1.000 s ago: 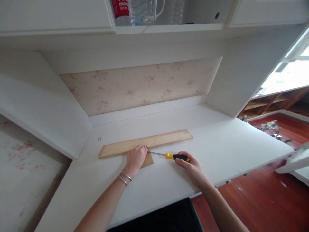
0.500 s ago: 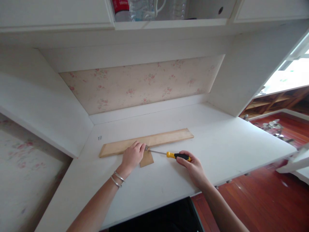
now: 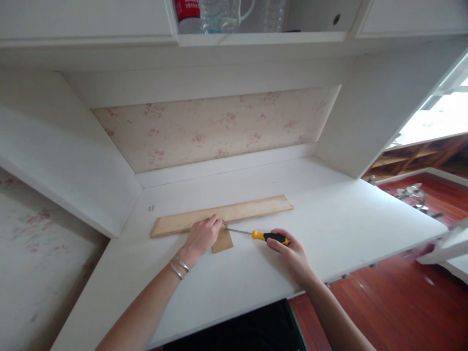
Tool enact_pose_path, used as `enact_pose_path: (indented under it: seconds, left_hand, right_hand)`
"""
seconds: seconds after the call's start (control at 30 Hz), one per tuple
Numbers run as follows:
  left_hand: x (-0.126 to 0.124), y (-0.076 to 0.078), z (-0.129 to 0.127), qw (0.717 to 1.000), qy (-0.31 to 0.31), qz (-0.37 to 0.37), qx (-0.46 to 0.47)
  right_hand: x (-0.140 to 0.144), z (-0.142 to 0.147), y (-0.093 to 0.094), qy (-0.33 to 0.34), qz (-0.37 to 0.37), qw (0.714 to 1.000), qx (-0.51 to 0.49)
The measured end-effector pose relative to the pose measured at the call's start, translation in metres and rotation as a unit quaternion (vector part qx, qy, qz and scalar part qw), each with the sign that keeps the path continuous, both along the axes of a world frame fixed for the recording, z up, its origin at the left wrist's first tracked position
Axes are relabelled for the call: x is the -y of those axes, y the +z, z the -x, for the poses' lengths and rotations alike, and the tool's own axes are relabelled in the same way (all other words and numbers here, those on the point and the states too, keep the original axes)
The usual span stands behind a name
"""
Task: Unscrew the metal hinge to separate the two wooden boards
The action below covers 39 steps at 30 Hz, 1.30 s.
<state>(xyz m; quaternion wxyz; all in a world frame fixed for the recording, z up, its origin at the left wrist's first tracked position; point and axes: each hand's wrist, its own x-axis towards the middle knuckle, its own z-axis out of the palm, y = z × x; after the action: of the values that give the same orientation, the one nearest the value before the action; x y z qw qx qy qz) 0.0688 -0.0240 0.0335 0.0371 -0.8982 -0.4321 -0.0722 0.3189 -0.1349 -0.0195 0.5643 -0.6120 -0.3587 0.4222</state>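
A long pale wooden board point(image 3: 252, 209) lies flat on the white desk point(image 3: 329, 224). A smaller wooden piece point(image 3: 223, 242) sticks out from its near edge. My left hand point(image 3: 203, 235) rests on both pieces where they meet, fingertips pinched at the joint; whatever they pinch is too small to make out. My right hand point(image 3: 290, 251) grips the yellow-and-black handle of a screwdriver point(image 3: 268, 237). Its metal shaft lies nearly flat and points left, the tip at my left fingertips.
Two small screws point(image 3: 150, 208) lie on the desk left of the board. Floral wallpaper backs the alcove. A shelf above holds a red-labelled bottle point(image 3: 187, 14) and a clear jug point(image 3: 226, 12). Red wooden floor lies to the right of the desk edge.
My left hand has shifted slightly up along the board, uncovering more of the small wooden piece. The screwdriver and my right hand have stayed nearly in place.
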Motion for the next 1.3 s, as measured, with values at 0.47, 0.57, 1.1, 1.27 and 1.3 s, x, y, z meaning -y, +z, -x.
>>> enact_pose_path:
  seconds: [0.47,0.57,1.1,1.27,1.3]
  left_hand:
    - [0.004,-0.008,-0.009,0.994,0.100,-0.021,0.039]
    - [0.005,-0.010,-0.012,0.994,0.096,-0.023,0.049]
    - [0.024,-0.032,-0.018,0.988,0.127,-0.058,0.065]
    - [0.025,-0.038,-0.019,0.980,0.129,-0.050,0.140]
    - [0.025,-0.040,-0.017,0.977,0.129,-0.044,0.161]
  right_hand:
    - [0.000,0.002,0.000,0.004,-0.001,1.000,-0.001]
    - [0.000,0.001,-0.001,0.008,0.000,1.000,0.001]
    - [-0.001,0.000,-0.003,0.010,0.004,0.999,0.035]
    - [-0.002,0.000,-0.004,0.009,0.004,0.999,0.032]
    - [-0.002,0.000,-0.004,0.009,0.005,0.999,0.032]
